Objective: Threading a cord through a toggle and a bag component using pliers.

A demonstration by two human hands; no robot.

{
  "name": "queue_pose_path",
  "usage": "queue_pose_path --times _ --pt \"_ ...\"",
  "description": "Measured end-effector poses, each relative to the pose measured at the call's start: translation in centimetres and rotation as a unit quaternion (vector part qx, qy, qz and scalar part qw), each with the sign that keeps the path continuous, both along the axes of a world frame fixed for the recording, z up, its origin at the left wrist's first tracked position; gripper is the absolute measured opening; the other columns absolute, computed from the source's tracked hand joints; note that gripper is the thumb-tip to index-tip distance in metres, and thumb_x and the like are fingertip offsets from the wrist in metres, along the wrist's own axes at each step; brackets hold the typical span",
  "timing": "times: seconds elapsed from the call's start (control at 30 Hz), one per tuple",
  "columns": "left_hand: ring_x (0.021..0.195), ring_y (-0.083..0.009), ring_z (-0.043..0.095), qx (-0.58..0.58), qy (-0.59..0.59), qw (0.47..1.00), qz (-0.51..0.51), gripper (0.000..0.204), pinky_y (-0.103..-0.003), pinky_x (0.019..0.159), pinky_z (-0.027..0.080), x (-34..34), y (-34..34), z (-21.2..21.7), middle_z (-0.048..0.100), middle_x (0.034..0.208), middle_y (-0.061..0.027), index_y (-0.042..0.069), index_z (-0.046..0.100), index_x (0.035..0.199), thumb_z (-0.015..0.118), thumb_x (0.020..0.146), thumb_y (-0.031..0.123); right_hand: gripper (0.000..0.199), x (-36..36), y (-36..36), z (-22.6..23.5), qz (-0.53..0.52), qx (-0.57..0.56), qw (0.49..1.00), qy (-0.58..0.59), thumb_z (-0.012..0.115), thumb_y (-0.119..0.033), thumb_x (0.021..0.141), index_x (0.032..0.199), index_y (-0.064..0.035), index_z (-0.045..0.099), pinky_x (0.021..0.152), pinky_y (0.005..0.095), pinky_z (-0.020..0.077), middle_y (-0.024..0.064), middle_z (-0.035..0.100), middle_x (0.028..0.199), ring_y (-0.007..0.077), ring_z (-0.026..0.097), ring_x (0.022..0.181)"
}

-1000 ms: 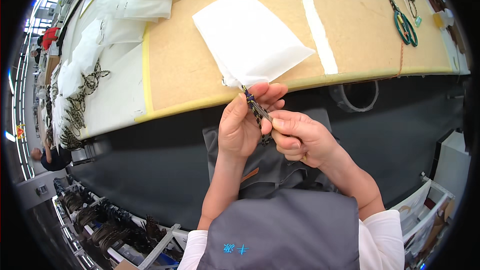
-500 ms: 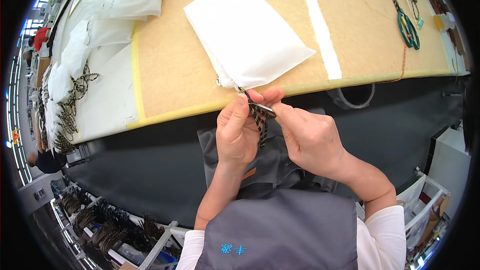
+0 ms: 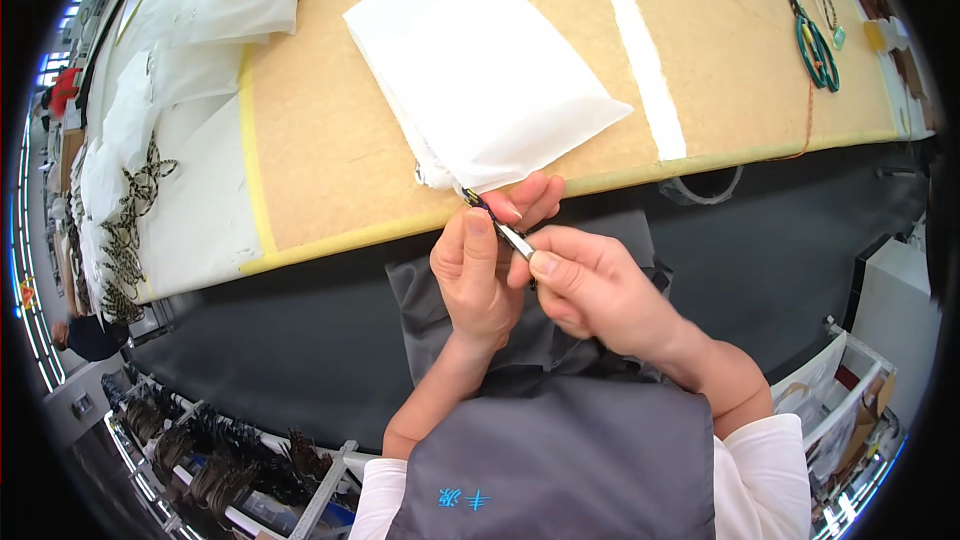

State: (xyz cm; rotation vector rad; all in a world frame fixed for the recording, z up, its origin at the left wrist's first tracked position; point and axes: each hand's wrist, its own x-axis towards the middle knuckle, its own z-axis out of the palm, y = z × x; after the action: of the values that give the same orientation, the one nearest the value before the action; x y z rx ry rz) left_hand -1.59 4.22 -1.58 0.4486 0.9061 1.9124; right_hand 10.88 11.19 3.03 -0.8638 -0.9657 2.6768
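A white pouch (image 3: pixel 490 70) lies flat on the tan tabletop, its narrow gathered end at the front edge. From that end a black-and-yellow cord (image 3: pixel 471 197) runs between the thumb and fingers of my left hand (image 3: pixel 478 275), which pinch it. My right hand (image 3: pixel 605 290) grips a slim silver metal tool (image 3: pixel 514 241), perhaps tweezers, by its lower end. The tool slants up to the left, its upper end against the cord beside my left thumb. My hands and the tool hide most of the cord, and the tip is too small to make out.
More white pouches (image 3: pixel 200 65) overlap along the left of the table (image 3: pixel 310 140), with patterned cords (image 3: pixel 125 230) hanging there. Green-handled scissors (image 3: pixel 817 55) and bundled cords lie at the far right. A clear ring-shaped thing (image 3: pixel 705 190) sits under the front edge.
My right hand has turned and come slightly lower, so the tool now points up to the left. The cord loop hanging below my fingers is mostly hidden now. The pouch appears slightly further left.
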Motion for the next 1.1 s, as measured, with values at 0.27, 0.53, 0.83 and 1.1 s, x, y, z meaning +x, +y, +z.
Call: queue_pose_path --times 0.27,0.53,0.83,1.1 --pt "0.115 -0.04 0.066 0.018 0.016 0.999 0.048 0.036 -0.047 0.101 0.052 0.6 0.1 -0.4 0.065 0.125 -0.0249 -0.004 0.059 0.113 0.041 0.111 0.027 0.009 -1.0 -0.6 0.3 -0.042 0.612 0.775 -0.15 0.058 -0.006 0.098 0.106 -0.0031 0.061 0.054 0.0389 0.0519 0.0138 0.068 0.076 0.0342 0.068 0.065" --pt "0.118 -0.0369 0.065 -0.001 -0.139 0.989 -0.049 0.043 -0.047 0.103 0.05 -1.5 -0.7 1.2 0.067 0.123 -0.0231 0.001 0.064 0.109 0.036 0.111 0.034 0.013 -1.0 -2.1 0.5 -0.04 0.525 0.839 -0.139 0.058 -0.008 0.1 0.111 -0.0035 0.062 0.06 0.0364 0.0536 0.0158 0.069 0.081 0.0343 0.07 0.071" --pt "0.103 -0.0361 0.07 -0.024 -0.021 0.998 0.046 0.041 -0.045 0.092 0.056 0.2 -0.4 0.8 0.07 0.11 -0.0265 0.0 0.055 0.098 0.033 0.112 0.032 0.024 -0.6 -0.7 1.0 0.037 -0.227 0.973 0.037 0.042 -0.026 0.109 0.106 -0.0073 0.058 0.04 0.0236 0.0312 -0.0042 0.046 0.065 0.005 0.036 0.047" --pt "0.101 -0.0353 0.072 -0.054 0.041 0.995 0.079 0.041 -0.046 0.088 0.057 0.8 0.3 1.2 0.07 0.108 -0.0251 0.004 0.054 0.097 0.034 0.112 0.037 0.02 -0.8 -0.5 2.0 0.024 -0.267 0.962 0.044 0.04 -0.021 0.109 0.105 -0.0094 0.055 0.038 0.0212 0.024 -0.0058 0.039 0.062 0.0043 0.03 0.046"
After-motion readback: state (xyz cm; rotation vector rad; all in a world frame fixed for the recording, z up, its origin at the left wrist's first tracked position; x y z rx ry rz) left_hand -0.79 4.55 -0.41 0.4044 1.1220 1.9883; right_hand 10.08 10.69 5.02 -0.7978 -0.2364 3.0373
